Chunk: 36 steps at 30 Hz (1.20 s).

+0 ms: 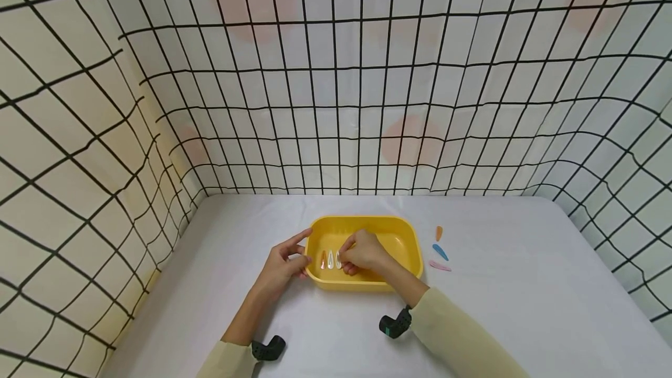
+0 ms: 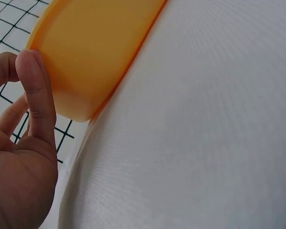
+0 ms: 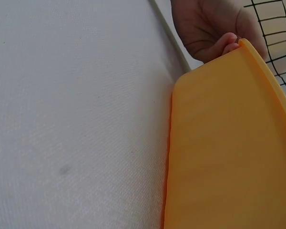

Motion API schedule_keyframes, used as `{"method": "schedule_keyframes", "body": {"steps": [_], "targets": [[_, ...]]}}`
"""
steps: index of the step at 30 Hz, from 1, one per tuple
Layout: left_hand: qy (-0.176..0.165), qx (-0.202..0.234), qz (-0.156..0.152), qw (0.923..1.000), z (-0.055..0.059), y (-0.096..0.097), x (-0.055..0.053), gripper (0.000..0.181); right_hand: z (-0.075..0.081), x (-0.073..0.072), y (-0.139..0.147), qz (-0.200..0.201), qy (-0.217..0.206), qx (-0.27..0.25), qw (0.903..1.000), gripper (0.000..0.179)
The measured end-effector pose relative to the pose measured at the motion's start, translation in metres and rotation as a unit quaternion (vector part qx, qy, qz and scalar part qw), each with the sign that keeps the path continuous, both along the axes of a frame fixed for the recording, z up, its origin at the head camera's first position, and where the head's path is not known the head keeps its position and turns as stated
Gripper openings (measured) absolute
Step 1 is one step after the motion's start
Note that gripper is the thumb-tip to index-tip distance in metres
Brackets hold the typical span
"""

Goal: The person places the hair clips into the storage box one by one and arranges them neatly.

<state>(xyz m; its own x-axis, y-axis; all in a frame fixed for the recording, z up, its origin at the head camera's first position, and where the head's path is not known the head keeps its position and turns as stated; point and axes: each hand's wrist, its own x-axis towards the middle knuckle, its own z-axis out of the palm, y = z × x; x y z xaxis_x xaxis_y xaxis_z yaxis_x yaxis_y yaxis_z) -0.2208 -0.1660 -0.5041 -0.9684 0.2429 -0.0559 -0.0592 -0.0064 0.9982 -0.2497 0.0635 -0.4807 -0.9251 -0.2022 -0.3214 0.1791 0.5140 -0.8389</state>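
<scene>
A yellow tray [image 1: 367,286] holds a row of small hair clips near its left end: an orange-brown clip [image 1: 323,260], a white clip [image 1: 330,259] and another pale clip [image 1: 338,260]. Reaching over the near rim, my right hand [image 1: 363,252] pinches that last pale clip at its fingertips, which partly cover it. The tray's wall hides those fingertips in the right wrist view. Beside the tray's left end is my left hand [image 1: 280,267]. Its thumb and index finger are spread apart and touch the outer rim, with the thumb [image 2: 35,90] right at the edge.
Right of the tray, an orange clip [image 1: 438,233], a blue clip [image 1: 440,252] and a pink clip [image 1: 440,265] lie on the white table [image 1: 504,296]. Black netting [image 1: 336,104] over pale cloth stands behind and at both sides.
</scene>
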Motion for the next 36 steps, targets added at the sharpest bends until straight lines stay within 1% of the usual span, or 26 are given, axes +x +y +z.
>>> {"method": "schedule_keyframes", "body": {"steps": [6, 13, 18, 22, 25, 29, 33, 36], "targets": [[0.004, -0.001, 0.003, 1.0, 0.0, 0.002, -0.001, 0.064, -0.001, 0.0, 0.002, -0.004, 0.002, 0.001, 1.0, 0.007], [0.005, -0.001, 0.005, 1.0, 0.002, 0.005, -0.002, 0.065, 0.003, 0.001, 0.006, -0.012, 0.0, -0.011, 0.9999, 0.008], [-0.001, -0.005, 0.004, 1.0, 0.003, 0.005, -0.003, 0.065, 0.006, 0.0, 0.011, -0.023, 0.004, -0.014, 0.9996, 0.011], [-0.005, -0.006, 0.004, 1.0, 0.003, 0.004, -0.002, 0.065, 0.008, 0.0, 0.018, -0.024, 0.012, -0.015, 0.9995, 0.015], [-0.004, -0.008, 0.006, 0.9999, 0.002, 0.004, -0.002, 0.065, 0.012, 0.002, 0.026, -0.029, 0.015, -0.019, 0.9993, 0.017], [-0.002, -0.014, 0.012, 0.9998, 0.001, 0.003, -0.001, 0.065, 0.021, 0.006, 0.037, -0.033, 0.019, -0.022, 0.999, 0.015], [-0.001, -0.017, 0.017, 0.9997, 0.0, 0.002, 0.0, 0.064, 0.032, 0.007, 0.05, -0.025, 0.034, -0.036, 0.9984, 0.014], [0.001, -0.019, 0.015, 0.9997, -0.001, 0.002, 0.0, 0.064, 0.039, 0.007, 0.061, -0.021, 0.05, -0.042, 0.9976, 0.015]]}}
